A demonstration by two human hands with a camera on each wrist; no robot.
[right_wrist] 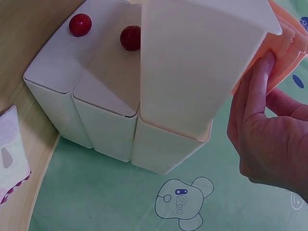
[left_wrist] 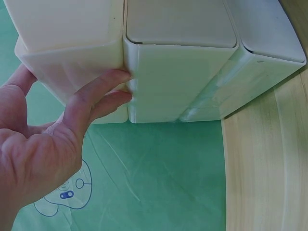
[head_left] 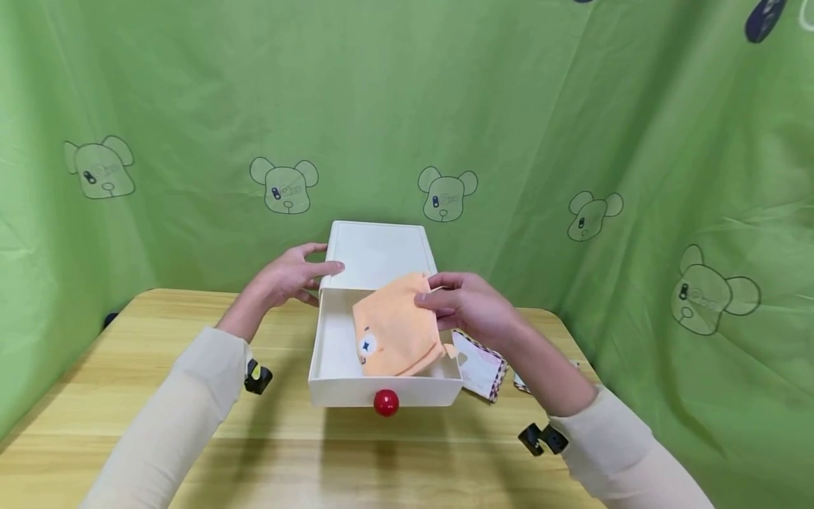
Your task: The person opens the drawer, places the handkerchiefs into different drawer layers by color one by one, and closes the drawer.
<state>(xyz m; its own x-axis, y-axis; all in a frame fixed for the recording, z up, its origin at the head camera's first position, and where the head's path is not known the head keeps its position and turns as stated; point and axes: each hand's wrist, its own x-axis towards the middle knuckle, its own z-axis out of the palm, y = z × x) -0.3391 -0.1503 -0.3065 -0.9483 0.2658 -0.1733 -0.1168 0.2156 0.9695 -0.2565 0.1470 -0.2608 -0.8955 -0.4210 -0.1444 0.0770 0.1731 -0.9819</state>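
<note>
At the table's middle stands a white drawer unit [head_left: 381, 247]. Its top drawer [head_left: 384, 391] is pulled out toward me, with a red round knob [head_left: 386, 402] on the front. An orange cloth [head_left: 397, 322] with a white patch and blue star lies partly over the drawer's inside. My right hand [head_left: 473, 307] pinches the cloth's upper right edge between thumb and fingers; the right wrist view shows cloth folds [right_wrist: 288, 41] at the fingertips. My left hand [head_left: 289, 274] rests on the unit's left side, thumb over the top edge and extended fingers along the side wall.
Two lower drawers with red knobs [right_wrist: 80, 25] sit beneath the pulled-out one. Right of the unit, a patterned cloth [head_left: 480, 367] with a checked border lies on the wooden table [head_left: 280, 452]; part of another shows behind my right forearm. A green curtain [head_left: 381, 106] hangs behind.
</note>
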